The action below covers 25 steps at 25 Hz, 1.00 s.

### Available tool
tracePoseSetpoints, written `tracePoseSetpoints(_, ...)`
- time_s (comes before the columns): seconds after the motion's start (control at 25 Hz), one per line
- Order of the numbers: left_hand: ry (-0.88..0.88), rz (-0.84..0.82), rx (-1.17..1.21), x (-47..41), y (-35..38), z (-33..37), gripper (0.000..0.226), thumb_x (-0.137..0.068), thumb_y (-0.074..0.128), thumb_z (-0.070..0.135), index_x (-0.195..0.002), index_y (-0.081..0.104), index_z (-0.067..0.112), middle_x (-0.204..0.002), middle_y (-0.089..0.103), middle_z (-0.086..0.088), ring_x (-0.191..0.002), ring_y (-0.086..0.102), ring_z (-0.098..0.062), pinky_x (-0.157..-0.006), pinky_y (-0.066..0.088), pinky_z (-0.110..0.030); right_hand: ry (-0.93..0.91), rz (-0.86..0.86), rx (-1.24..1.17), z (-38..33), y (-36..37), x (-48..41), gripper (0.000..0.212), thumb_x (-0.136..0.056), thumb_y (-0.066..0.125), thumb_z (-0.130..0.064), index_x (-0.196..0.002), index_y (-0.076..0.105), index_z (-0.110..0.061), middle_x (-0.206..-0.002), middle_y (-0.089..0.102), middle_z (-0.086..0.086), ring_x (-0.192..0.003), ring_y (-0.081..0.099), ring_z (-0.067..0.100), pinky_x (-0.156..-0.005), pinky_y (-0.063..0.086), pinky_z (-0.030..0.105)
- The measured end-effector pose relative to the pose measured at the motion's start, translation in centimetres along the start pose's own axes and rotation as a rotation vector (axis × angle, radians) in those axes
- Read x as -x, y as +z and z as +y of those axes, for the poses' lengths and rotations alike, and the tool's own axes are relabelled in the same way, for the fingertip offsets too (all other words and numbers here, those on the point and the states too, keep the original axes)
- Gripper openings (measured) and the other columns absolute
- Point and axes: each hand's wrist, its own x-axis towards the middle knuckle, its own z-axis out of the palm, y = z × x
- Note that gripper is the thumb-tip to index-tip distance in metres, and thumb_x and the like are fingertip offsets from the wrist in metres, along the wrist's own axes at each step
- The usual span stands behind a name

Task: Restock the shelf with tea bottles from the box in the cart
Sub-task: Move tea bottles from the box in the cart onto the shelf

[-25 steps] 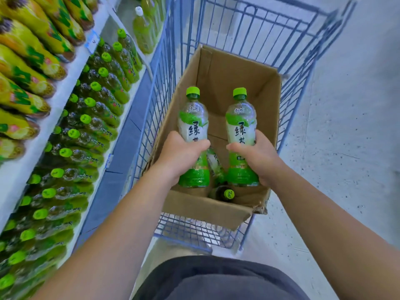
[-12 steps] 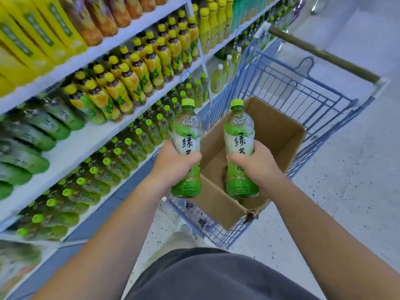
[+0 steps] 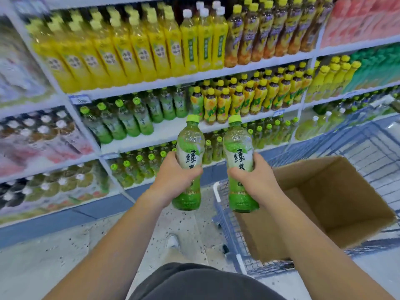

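I hold two green tea bottles upright in front of the shelf. My left hand (image 3: 174,181) grips the left bottle (image 3: 189,146) round its middle. My right hand (image 3: 256,180) grips the right bottle (image 3: 238,144) the same way. Both have light green caps and white labels with green characters. The cardboard box (image 3: 337,204) stands open in the blue wire cart (image 3: 229,232) at the right, below my right arm; its inside is only partly visible. Rows of like green-capped tea bottles (image 3: 121,122) stand on the white shelf (image 3: 171,132) behind the held pair.
Upper shelves carry yellow bottles (image 3: 138,55) and orange-labelled bottles (image 3: 249,100). A lower shelf holds more green bottles (image 3: 138,167). The left bay is blurred. Speckled floor (image 3: 65,267) lies between me and the shelving. My shoe (image 3: 172,241) shows below.
Both bottles have come up out of the box and swung left toward the shelf. My view has turned from the cart to face the shelving.
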Motion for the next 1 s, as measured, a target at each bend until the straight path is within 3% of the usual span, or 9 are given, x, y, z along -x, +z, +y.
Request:
tracePoseSetpoints(0.12, 0.027, 0.097, 0.01, -1.0, -4.3, -1.1, 0.055, -0.062, 0.089, 0.036, -0.105, 0.056, 0.032, -0.099, 0.07, 0.005, -0.082, 0.071, -0.01, -0.056, 0.058, -0.027, -0.085, -0.029, 0.051, -2.4, 4.6, -1.7, 0.036, -0.078, 0.081, -0.028, -0.105, 0.057, -0.034, -0.095, 0.069, -0.007, -0.077, 0.067, 0.007, -0.059, 0.05, 0.028)
tracePoseSetpoints(0.24, 0.029, 0.167, 0.001, -3.4, -8.2, -2.2, 0.058, -0.063, 0.092, 0.035, -0.109, 0.056, 0.032, -0.102, 0.07, 0.008, -0.086, 0.069, -0.007, -0.069, 0.06, -0.032, -0.142, -0.054, 0.061, -4.7, 9.4, -3.9, 0.034, -0.077, 0.081, -0.024, -0.097, 0.058, -0.037, -0.087, 0.068, -0.014, -0.066, 0.063, -0.008, -0.048, 0.045, 0.013)
tracePoseSetpoints(0.36, 0.052, 0.208, -0.024, -6.2, -11.5, -3.1, 0.06, -0.057, 0.091, 0.046, -0.107, 0.06, 0.034, -0.098, 0.071, 0.014, -0.084, 0.069, -0.001, -0.071, 0.058, -0.03, -0.133, -0.064, 0.053, -6.0, 13.6, -6.3, 0.033, -0.074, 0.083, -0.026, -0.099, 0.063, -0.032, -0.084, 0.072, -0.01, -0.067, 0.066, -0.001, -0.055, 0.051, 0.021)
tracePoseSetpoints(0.48, 0.069, 0.2, -0.025, -9.7, -14.6, -3.9, 0.062, -0.051, 0.088, 0.058, -0.102, 0.058, 0.039, -0.093, 0.071, 0.022, -0.078, 0.067, 0.009, -0.067, 0.056, -0.023, -0.12, -0.066, 0.017, -7.1, 17.7, -9.0, 0.036, -0.069, 0.083, -0.032, -0.1, 0.064, -0.034, -0.084, 0.073, -0.017, -0.069, 0.068, 0.0, -0.052, 0.05, 0.015)
tracePoseSetpoints(0.6, 0.082, 0.175, -0.014, -13.5, -16.9, -4.7, 0.059, -0.054, 0.088, 0.057, -0.102, 0.057, 0.043, -0.091, 0.069, 0.032, -0.079, 0.066, 0.012, -0.064, 0.052, -0.016, -0.096, -0.037, -0.008, -7.8, 21.0, -12.2, 0.038, -0.06, 0.079, -0.042, -0.095, 0.064, -0.04, -0.085, 0.072, -0.02, -0.071, 0.07, 0.001, -0.051, 0.051, 0.015)
tracePoseSetpoints(0.76, 0.121, 0.175, -0.007, -18.4, -17.5, -6.9, 0.054, -0.059, 0.088, 0.05, -0.104, 0.058, 0.043, -0.094, 0.067, 0.036, -0.081, 0.066, 0.012, -0.058, 0.049, -0.007, -0.079, 0.012, -0.01, -6.8, 23.9, -17.0, 0.041, -0.056, 0.078, -0.047, -0.094, 0.064, -0.041, -0.085, 0.074, -0.015, -0.071, 0.071, 0.005, -0.058, 0.057, 0.029)
tracePoseSetpoints(1.0, 0.145, 0.207, 0.015, -25.5, -15.2, -11.0, 0.043, -0.064, 0.087, 0.046, -0.099, 0.062, 0.045, -0.093, 0.07, 0.022, -0.083, 0.065, 0.009, -0.061, 0.048, -0.006, -0.119, -0.005, 0.027, -2.4, 25.8, -24.8, 0.036, -0.076, 0.086, -0.019, -0.097, 0.064, -0.039, -0.086, 0.074, -0.021, -0.072, 0.071, -0.001, -0.051, 0.053, 0.013)
